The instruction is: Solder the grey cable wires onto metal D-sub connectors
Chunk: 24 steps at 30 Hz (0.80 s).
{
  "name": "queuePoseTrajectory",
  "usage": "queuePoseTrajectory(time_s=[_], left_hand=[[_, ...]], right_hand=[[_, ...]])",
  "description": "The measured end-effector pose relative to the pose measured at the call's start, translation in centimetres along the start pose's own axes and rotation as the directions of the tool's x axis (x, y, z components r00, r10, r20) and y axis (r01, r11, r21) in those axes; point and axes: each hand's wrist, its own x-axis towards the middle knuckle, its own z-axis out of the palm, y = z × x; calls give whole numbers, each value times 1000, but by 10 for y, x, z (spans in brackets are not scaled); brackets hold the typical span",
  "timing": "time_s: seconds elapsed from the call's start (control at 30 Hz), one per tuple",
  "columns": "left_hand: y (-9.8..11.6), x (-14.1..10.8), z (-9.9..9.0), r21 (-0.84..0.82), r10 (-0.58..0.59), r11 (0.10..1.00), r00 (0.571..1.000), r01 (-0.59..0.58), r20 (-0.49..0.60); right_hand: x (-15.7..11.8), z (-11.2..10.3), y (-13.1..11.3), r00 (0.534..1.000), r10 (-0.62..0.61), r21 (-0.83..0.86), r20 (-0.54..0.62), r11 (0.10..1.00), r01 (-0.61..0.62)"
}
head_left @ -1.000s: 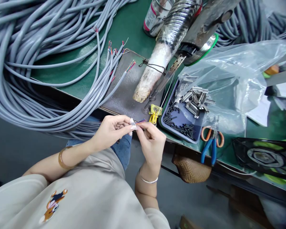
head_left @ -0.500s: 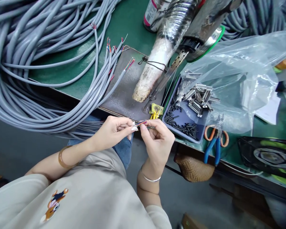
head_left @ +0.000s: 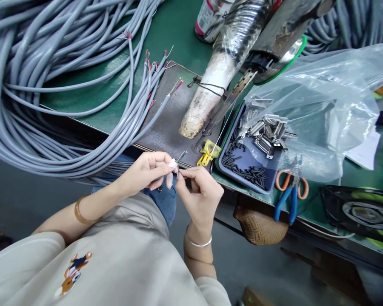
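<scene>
Watching remotely, I see the left hand (head_left: 153, 171) pinching coloured wires (head_left: 181, 157) by the grey plate (head_left: 166, 123), likely to steady their loose ends, while the right hand (head_left: 203, 190) has thumb and forefinger nearly meeting beside them, its hold unclear to me.

Clear bag (head_left: 325, 106), labelled jar (head_left: 205, 20).

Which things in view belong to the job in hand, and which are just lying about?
Likely the job:
- coloured wires, at the left hand and right hand
- gray cables, some ends bared

Apparently lying about, untouched:
- pliers
- white paper
- labelled jar
</scene>
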Motion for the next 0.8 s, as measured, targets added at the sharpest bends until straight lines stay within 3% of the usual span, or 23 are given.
queuePoseTrajectory(time_s=[0.07, 0.2, 0.37, 0.5, 0.6, 0.67, 0.73, 0.8], left_hand=[[0, -1, -2, -52, -15, 999, 1000, 16, 12], [2, -2, -1, -49, -29, 998, 997, 33, 78], [3, -2, 7, 53, -34, 998, 999, 32, 39], [0, -2, 10, 116, 53, 992, 999, -53, 7], [-5, -2, 9, 284, 147, 950, 989, -131, -35], [-11, -3, 8, 492, 294, 837, 955, -238, -38], [-19, -3, 8, 705, 466, 625, 885, -336, 8], [-25, -3, 10, 833, 566, 427, 822, -352, 57]], right_hand=[[-2, -2, 2, 1000, 12, 16, -7, 1000, -12], [2, -11, 6, 980, 115, 121, -164, 988, -96], [8, -13, 3, 994, 111, 174, -18, 979, -106], [8, -12, 3, 995, 97, 168, -13, 981, -94], [8, -13, 5, 1000, 19, 117, 11, 993, -20], [7, -14, 4, 998, -64, 23, 27, 998, 63], [7, -14, 3, 988, -142, -116, 54, 982, 147], [6, -13, 0, 984, -169, -217, 60, 960, 178]])
